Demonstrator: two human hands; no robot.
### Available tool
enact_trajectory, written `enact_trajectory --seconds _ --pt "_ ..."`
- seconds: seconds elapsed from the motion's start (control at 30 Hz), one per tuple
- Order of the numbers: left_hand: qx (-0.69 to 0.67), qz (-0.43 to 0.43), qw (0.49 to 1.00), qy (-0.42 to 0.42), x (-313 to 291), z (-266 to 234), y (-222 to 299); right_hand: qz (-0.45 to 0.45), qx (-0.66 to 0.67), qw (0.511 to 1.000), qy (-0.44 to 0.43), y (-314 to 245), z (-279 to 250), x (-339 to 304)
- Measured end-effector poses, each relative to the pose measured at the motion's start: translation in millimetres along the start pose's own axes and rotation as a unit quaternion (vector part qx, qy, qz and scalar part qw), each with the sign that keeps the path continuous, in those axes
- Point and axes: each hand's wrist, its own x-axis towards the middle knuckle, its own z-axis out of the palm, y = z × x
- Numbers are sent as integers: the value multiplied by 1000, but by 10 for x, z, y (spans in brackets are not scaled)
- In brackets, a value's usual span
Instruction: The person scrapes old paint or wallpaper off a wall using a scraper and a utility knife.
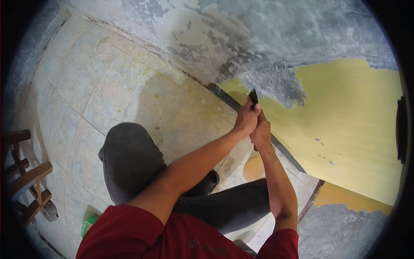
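Note:
Both my hands are wrapped round one scraper with a dark blade (253, 94), which points up and away from me. My left hand (246, 120) grips nearest the blade, its thumb lying along the tool. Just below it and touching it, my right hand (261, 133) closes on the handle, whose end shows beneath. The blade is at the low edge of the wall, where yellow paint (336, 116) borders a bare grey patch (276, 82). Whether the blade touches the wall I cannot tell.
Pale floor tiles (125, 86) carry scattered yellow flakes. A dark skirting strip (228, 99) edges the wall. Wooden furniture (32, 177) stands at the far left, near a green object (89, 225). A tan rounded shape (253, 169) is close to my right forearm. My bent legs are below.

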Motion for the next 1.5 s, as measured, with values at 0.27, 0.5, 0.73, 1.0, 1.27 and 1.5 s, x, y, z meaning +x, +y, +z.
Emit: enact_trajectory --seconds 0.27,0.5,0.73,1.0,1.27,1.5 --pt "75 55 993 72 132 7 -145 25 6 999 -38 -135 10 70" --pt "25 -36 999 -24 2 19 54 60 11 997 -36 -133 -39 28" --pt "-11 -13 1000 15 102 -20 -89 62 48 996 -47 -319 24 75" --pt "0 -37 999 32 -19 16 150 151 41 983 -97 -462 -207 -38" --pt "-16 -5 1000 13 106 42 -20 100 37 991 -78 -435 -104 68" --pt "-48 -40 998 -9 53 10 96 100 31 991 -84 -381 -164 7"
